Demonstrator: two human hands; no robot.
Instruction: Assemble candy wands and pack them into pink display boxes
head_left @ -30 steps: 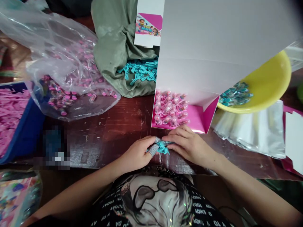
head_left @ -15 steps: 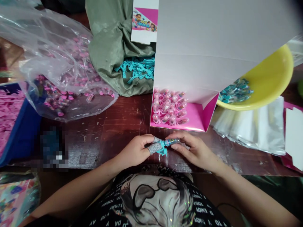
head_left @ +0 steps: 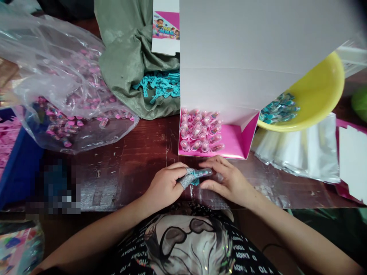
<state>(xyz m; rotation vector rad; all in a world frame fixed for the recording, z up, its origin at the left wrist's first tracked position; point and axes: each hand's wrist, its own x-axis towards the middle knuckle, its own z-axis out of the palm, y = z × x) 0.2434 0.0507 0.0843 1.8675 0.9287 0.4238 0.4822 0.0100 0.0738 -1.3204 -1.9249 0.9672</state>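
Note:
My left hand (head_left: 164,187) and my right hand (head_left: 226,181) meet over the dark wooden table (head_left: 129,152), both gripping a small clear tube (head_left: 204,173) with a teal plastic piece (head_left: 195,178) on it. The right thumb and fingertips pinch the tube's far end. A grey wrap (head_left: 185,178) covers a left finger. Just ahead stands a pink-and-white display box (head_left: 232,143) holding several clear capsules with pink trim (head_left: 199,130). Part of the tube lies hidden behind my left fingers.
A yellow bowl (head_left: 318,91) with teal-trimmed capsules (head_left: 279,109) tilts behind the box. Teal plastic strips (head_left: 157,86) lie on a green sack (head_left: 129,65). A clear bag of pink pieces (head_left: 60,95) lies left, clear plastic sleeves (head_left: 298,152) right, and a blue tray (head_left: 20,172) far left.
The clear tube now shows plainly between my hands, lying nearly level, with less of the teal piece visible than a second ago. The whole scene has shifted slightly left in view.

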